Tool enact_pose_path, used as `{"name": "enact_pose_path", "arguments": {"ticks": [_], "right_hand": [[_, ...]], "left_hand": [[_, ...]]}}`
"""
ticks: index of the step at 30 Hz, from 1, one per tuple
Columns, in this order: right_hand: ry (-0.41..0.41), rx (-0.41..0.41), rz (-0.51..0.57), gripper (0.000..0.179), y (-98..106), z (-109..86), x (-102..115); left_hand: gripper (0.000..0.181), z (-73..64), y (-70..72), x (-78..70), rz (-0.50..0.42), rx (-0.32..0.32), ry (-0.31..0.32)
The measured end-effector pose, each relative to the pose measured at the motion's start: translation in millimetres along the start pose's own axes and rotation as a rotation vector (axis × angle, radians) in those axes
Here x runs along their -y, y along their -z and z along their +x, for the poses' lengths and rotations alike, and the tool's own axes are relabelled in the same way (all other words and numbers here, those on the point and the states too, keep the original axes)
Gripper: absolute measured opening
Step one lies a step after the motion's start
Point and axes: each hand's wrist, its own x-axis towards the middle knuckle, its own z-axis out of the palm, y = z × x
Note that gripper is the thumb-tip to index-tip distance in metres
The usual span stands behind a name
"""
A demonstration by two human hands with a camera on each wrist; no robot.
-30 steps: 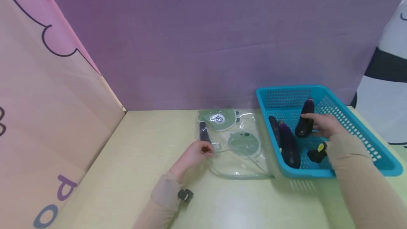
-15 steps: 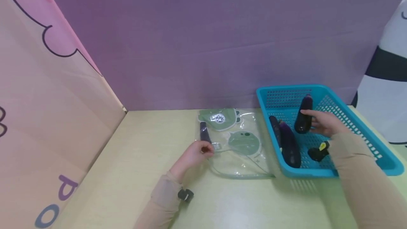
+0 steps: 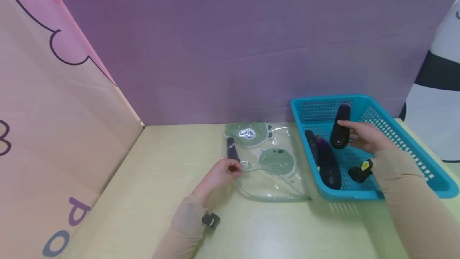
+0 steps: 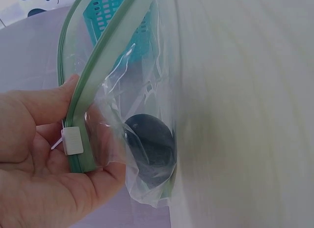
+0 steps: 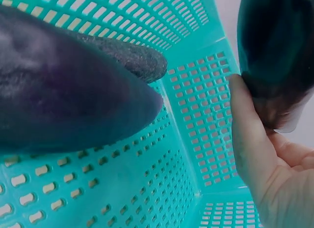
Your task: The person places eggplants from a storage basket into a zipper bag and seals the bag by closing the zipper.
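Note:
My left hand [image 3: 219,175] pinches the open mouth of a clear zip bag [image 3: 264,189] lying on the table. In the left wrist view, the bag's green zip edge [image 4: 81,98] with a white slider [image 4: 73,140] sits between thumb and fingers. Inside the bag is a long dark eggplant [image 3: 232,150], its rounded end [image 4: 149,149] toward the mouth. Over the blue basket [image 3: 348,196], my right hand [image 3: 366,136] grips a dark eggplant [image 3: 341,126] held upright, slightly tilted. Two more eggplants, a thick one [image 3: 328,167] and a thinner one [image 3: 312,147], lie along the basket's left side.
Pale table [image 3: 169,151] extends left and in front of the bag. A purple backdrop [image 3: 215,51] stands behind, and a printed panel [image 3: 72,123] on the left. Black devices are worn at the left wrist [image 3: 211,220] and right wrist [image 3: 360,172].
My right hand has lifted the eggplant upward and a little left, off the basket floor. The left hand and the bag have stayed in place.

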Motion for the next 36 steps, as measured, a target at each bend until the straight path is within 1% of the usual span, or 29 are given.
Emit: {"name": "enact_pose_path", "arguments": {"ticks": [4, 9, 16, 22, 28, 36], "right_hand": [[-0.01, 0.003, 0.043, 0.094, -2.3, -1.4, 3.2], [0.001, 0.03, 0.057, 0.092, -6.5, -3.6, 7.2], [0.059, 0.096, 0.022, 0.084, -15.7, -5.8, 12.7], [0.098, 0.141, -0.012, 0.079, -24.9, -9.0, 18.2], [0.148, 0.16, -0.07, 0.077, -34.7, -12.2, 23.4], [0.184, 0.167, -0.072, 0.074, -52.0, -20.2, 30.7]], "left_hand": [[0.005, 0.1, -0.2, 0.9, 0.0, 0.0, -0.001], [0.005, -0.6, -0.3, 0.5, -0.007, 0.001, 0.011], [0.005, -1.3, 0.0, -1.1, -0.004, 0.0, 0.018], [0.005, -1.2, 0.6, -1.8, -0.004, 0.001, 0.01], [0.004, -0.7, 0.6, -1.1, 0.006, -0.004, 0.005], [0.004, -1.8, 1.2, -2.2, 0.006, -0.003, 0.001]]}}
